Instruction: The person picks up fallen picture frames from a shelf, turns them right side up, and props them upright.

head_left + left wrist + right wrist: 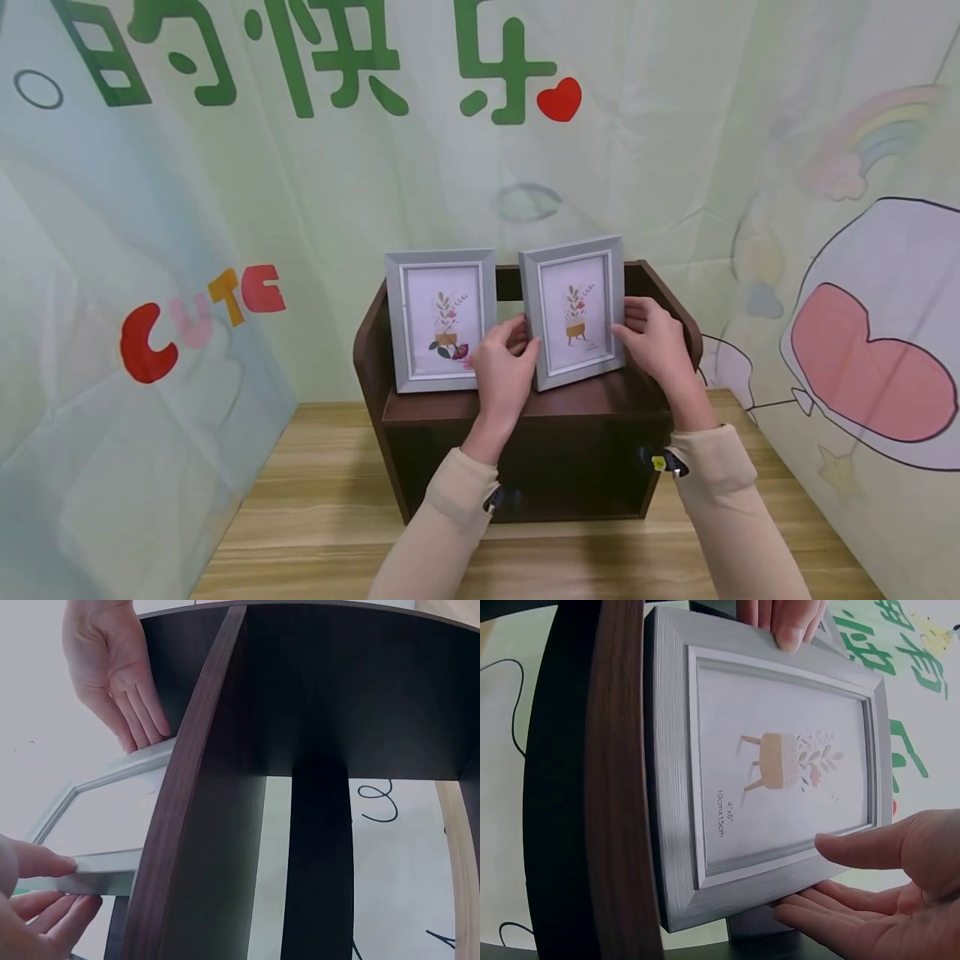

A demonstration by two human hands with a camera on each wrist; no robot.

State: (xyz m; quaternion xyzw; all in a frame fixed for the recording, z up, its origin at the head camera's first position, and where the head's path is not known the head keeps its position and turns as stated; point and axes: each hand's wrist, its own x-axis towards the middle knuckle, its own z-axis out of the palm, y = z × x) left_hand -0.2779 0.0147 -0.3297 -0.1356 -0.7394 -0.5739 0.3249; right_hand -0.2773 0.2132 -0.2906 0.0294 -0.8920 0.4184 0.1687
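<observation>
A grey picture frame (573, 350) stands tilted on the top board of a dark brown shelf unit (450, 408). My left hand (504, 367) pinches its left edge; in the left wrist view the thumb lies on the border and the fingers lie against its side. At the opposite edge, my right hand (656, 342) holds the frame with its thumb at the front border and fingers behind. The right wrist view shows the print (780, 761), a plant in a legged pot. A second grey frame (440, 383) stands to the left, a dark pink rose (461, 352) at its lower front.
Raised side panels (370, 350) flank the shelf top, and an open compartment (525, 467) lies below. The unit stands on a wood-grain table (322, 492). Printed cloth (300, 208) with green characters hangs behind and at both sides.
</observation>
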